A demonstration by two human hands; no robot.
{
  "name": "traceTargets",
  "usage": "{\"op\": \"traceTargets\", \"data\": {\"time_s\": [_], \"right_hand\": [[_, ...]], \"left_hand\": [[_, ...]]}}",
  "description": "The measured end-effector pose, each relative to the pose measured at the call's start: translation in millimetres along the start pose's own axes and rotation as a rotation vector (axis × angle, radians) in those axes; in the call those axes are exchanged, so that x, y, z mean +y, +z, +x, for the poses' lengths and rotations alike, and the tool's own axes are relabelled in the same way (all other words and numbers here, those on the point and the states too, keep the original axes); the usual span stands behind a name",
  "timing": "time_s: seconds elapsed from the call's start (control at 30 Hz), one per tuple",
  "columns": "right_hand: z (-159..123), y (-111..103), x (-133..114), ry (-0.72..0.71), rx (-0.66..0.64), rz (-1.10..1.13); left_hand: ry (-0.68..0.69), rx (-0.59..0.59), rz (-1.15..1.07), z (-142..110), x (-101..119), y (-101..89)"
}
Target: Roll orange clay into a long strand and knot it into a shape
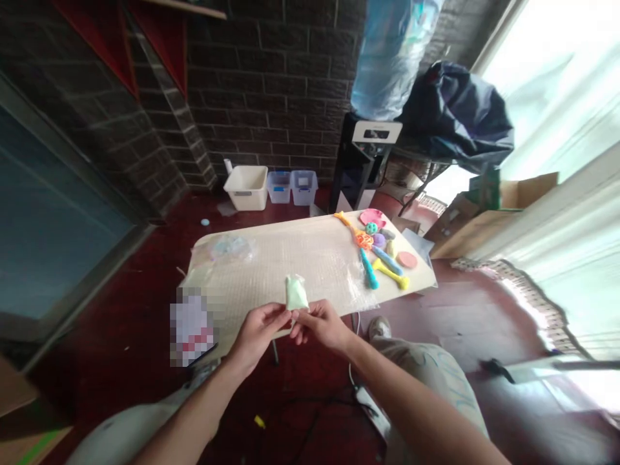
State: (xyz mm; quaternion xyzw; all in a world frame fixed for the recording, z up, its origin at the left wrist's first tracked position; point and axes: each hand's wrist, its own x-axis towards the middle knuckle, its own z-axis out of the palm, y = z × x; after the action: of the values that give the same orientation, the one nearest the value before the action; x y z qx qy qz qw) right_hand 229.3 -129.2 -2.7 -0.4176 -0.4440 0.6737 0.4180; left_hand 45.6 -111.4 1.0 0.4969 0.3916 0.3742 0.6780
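Note:
Between my two hands, just above the near edge of the table (271, 271), is a small clear packet of pale green material (296, 294). My left hand (264, 326) pinches its lower left corner with thumb and finger. At the lower right, my right hand (320, 325) grips the packet, thumb and fingertips meeting close to the left thumb. The packet stands upright, its top end free.
At the table's right end lie an orange lattice ball (363, 240), a yellow bone-shaped piece (391, 274), a teal stick (369, 268) and a pink dish (372, 217). Crumpled clear plastic (230, 247) rests on the left. Beyond stand a white bin (247, 187) and a water dispenser (361, 161).

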Motion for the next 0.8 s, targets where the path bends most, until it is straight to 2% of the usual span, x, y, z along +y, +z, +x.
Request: {"op": "traceTargets", "data": {"time_s": [0.13, 0.3, 0.57, 0.8], "right_hand": [[-8.3, 9.8, 2.5, 0.003, -0.015, -0.026], [-12.3, 11.1, 5.2, 0.001, -0.014, -0.078], [-17.5, -2.0, -13.2, -0.008, 0.079, -0.118], [-26.5, -3.7, -14.3, -0.016, 0.129, -0.094]], "left_hand": [[0.055, 0.015, 0.135, -12.5, -3.1, -0.3], [0.089, 0.073, 0.166, -19.7, -3.4, -3.9], [0.038, 0.104, 0.168, -18.1, 6.9, -11.9], [-0.036, 0.086, 0.027, -20.0, 3.1, -9.1]]}}
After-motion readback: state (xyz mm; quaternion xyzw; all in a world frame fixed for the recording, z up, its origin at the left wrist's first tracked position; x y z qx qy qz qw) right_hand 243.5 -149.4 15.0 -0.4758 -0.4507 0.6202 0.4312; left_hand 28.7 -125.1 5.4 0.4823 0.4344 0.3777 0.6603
